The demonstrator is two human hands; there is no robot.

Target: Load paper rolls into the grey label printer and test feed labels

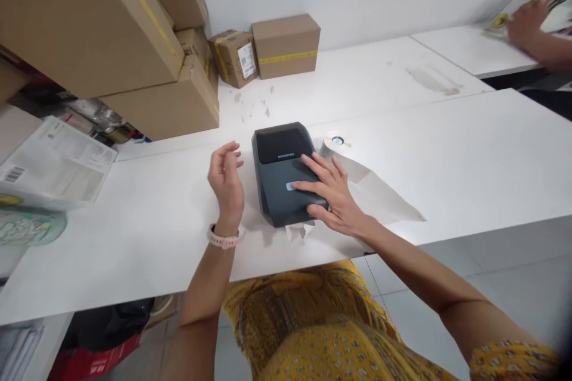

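A dark grey device (pixel 279 190) with a glossy black top panel lies on the white table (pixel 156 202). My right hand (pixel 333 190) rests on its right side, fingers spread, with the index fingertip at a small light button (pixel 290 186). Left of the device, my left hand (pixel 227 181) is raised above the table with loosely curled fingers, holding nothing and not touching the device. A roll of white paper labels (pixel 335 143) stands at the device's right, its loose strip (pixel 379 193) trailing toward the front right. A crumpled paper piece (pixel 298 231) sticks out at the device's front edge.
Large cardboard boxes (pixel 89 30) are stacked at the back left. Two smaller boxes (pixel 286 47) (pixel 235 59) stand against the wall. A white carton (pixel 58 161) and a green patterned item (pixel 31 227) are at the far left. Another person's hand (pixel 527 24) shows at the far right.
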